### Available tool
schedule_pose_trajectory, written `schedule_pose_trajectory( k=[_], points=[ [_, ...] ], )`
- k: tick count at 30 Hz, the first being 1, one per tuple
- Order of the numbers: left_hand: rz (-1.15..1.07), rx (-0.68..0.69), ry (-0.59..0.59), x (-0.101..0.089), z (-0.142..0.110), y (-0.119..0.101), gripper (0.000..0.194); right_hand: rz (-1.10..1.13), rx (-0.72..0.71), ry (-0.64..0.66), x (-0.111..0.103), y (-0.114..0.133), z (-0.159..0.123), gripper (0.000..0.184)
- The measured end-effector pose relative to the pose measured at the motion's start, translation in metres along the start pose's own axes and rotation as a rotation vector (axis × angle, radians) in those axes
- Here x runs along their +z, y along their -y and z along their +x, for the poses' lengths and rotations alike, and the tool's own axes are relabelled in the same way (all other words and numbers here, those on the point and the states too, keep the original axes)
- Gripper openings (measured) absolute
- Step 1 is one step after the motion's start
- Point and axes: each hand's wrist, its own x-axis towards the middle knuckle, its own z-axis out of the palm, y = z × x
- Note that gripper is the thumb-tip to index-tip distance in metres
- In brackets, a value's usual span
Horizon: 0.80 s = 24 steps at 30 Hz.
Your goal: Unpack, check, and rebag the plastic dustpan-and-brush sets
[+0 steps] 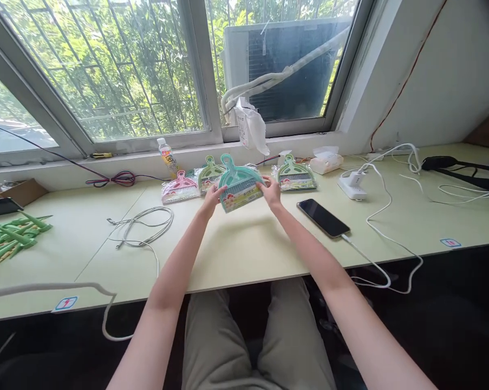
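Between both hands I hold up a teal mini dustpan and brush set (240, 187) above the desk, its printed label facing me. My left hand (212, 199) grips its left edge and my right hand (271, 192) its right edge. Behind it on the desk lie similar packaged sets: a pink one (181, 187) and a green one (207, 173) to the left, and another green one (296, 174) to the right. The teal set partly hides what is behind it.
A phone (324, 218) on a charging cable lies right of my right forearm, near a white power strip (352, 187). A coiled cable (147, 225) is on the left. A drink bottle (167, 157), tissue pack (326, 160) and green plastic pieces (14, 238) are also on the desk (236, 254).
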Motion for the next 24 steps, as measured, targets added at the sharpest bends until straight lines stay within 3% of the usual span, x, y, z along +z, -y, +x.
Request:
schedule_pose_trajectory(
  k=[2, 3, 6, 8, 10, 13, 16, 18, 21, 24],
  points=[
    [0.021, -0.024, -0.132, -0.018, -0.012, 0.005, 0.053, -0.196, -0.090, -0.080, 0.028, 0.015, -0.023, 0.044],
    [0.018, -0.035, -0.192, -0.024, -0.017, 0.008, 0.050, -0.280, -0.175, -0.056, 0.038, 0.022, -0.035, 0.043],
    [-0.008, -0.039, -0.348, -0.030, -0.026, 0.018, 0.044, -0.419, -0.450, 0.257, 0.054, 0.041, -0.066, 0.026],
    [-0.051, 0.020, -0.397, -0.028, -0.026, 0.023, 0.045, -0.499, -0.491, 0.427, 0.057, 0.046, -0.079, 0.028],
    [-0.080, 0.074, -0.419, -0.026, -0.025, 0.024, 0.047, -0.589, -0.464, 0.475, 0.055, 0.046, -0.086, 0.037],
    [-0.075, 0.103, -0.419, -0.029, -0.026, 0.022, 0.046, -0.582, -0.447, 0.349, 0.044, 0.041, -0.084, 0.037],
    [-0.041, 0.060, -0.388, -0.032, -0.028, 0.020, 0.044, -0.454, -0.534, 0.188, 0.032, 0.039, -0.076, 0.034],
    [-0.028, 0.026, -0.352, -0.029, -0.029, 0.021, 0.044, -0.422, -0.603, 0.215, 0.029, 0.038, -0.073, 0.038],
    [-0.034, 0.033, -0.278, -0.022, -0.029, 0.023, 0.046, -0.422, -0.659, 0.364, 0.032, 0.036, -0.074, 0.026],
    [-0.050, 0.094, -0.204, -0.016, -0.029, 0.024, 0.045, -0.383, -0.636, 0.401, 0.041, 0.034, -0.079, 0.017]
  ],
)
